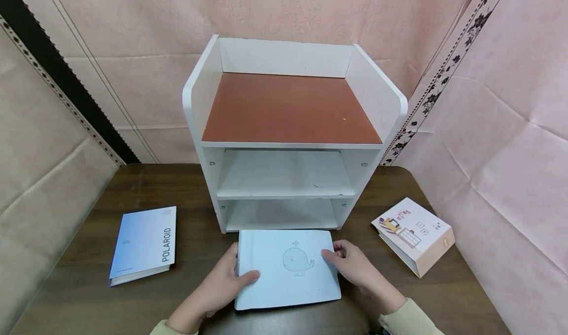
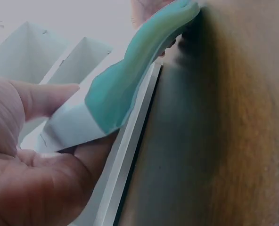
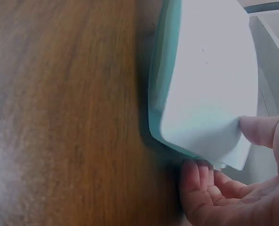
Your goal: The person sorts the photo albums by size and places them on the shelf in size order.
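Note:
A pale blue book (image 1: 284,288) with a whale drawing on its cover is held between my two hands in front of the white shelf. My left hand (image 1: 217,283) grips its left side, thumb on the cover. In the left wrist view the fingers of the left hand (image 2: 45,183) go under the spine, and the pale blue-green page block (image 2: 112,94) bends slightly. At the right edge, my right hand (image 1: 355,263) pinches the book, thumb on top. In the right wrist view, curled fingers of that hand (image 3: 238,188) sit beneath the book's edge (image 3: 210,94).
The white shelf unit (image 1: 288,144), with a brown top board (image 1: 288,108) and two lower levels, stands behind the book. A blue POLAROID book (image 1: 142,244) lies left on the wooden table (image 1: 177,271). At right lies a thick white book (image 1: 412,234). Pink curtains (image 1: 284,10) surround the table.

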`<state>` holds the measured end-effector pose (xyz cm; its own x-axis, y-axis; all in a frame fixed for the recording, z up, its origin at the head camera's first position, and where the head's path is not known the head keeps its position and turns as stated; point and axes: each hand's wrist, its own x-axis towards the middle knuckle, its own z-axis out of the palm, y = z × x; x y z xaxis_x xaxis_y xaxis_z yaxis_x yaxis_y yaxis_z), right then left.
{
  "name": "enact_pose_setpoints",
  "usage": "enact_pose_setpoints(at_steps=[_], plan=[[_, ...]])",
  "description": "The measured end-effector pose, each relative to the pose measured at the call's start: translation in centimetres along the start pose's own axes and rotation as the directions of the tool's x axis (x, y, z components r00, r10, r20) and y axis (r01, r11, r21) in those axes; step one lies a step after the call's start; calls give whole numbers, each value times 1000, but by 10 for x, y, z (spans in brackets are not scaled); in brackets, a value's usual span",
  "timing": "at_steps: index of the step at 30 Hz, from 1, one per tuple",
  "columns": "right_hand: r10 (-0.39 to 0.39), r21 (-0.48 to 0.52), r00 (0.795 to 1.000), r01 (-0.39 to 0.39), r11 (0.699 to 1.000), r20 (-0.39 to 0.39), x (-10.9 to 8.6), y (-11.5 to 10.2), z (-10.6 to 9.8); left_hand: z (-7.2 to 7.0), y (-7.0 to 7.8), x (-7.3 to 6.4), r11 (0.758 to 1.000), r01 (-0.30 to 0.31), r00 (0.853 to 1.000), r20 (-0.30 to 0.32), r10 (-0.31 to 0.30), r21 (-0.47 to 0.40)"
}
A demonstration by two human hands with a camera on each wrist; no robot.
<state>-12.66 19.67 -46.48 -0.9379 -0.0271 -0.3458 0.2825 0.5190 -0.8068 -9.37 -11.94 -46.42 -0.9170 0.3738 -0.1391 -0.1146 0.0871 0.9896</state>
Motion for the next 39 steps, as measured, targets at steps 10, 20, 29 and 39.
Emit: enact_pose_setpoints(at_steps=[10,20,29,39], plan=[[-9,100,999,4,995,50,-4,4,-2,-1,9,-2,991,-46,995,86,57,-125],[-106,195,987,81,977,121,-9,7,-4,1,9,-2,987,-78,997,-13,76,-142],[-222,355,940,121,927,259,-11,16,-7,4,14,-3,986,-80,995,-77,69,-145],[-236,369,965,181,912,110,-16,14,-2,7,15,-3,990,-84,991,-118,70,-114]])
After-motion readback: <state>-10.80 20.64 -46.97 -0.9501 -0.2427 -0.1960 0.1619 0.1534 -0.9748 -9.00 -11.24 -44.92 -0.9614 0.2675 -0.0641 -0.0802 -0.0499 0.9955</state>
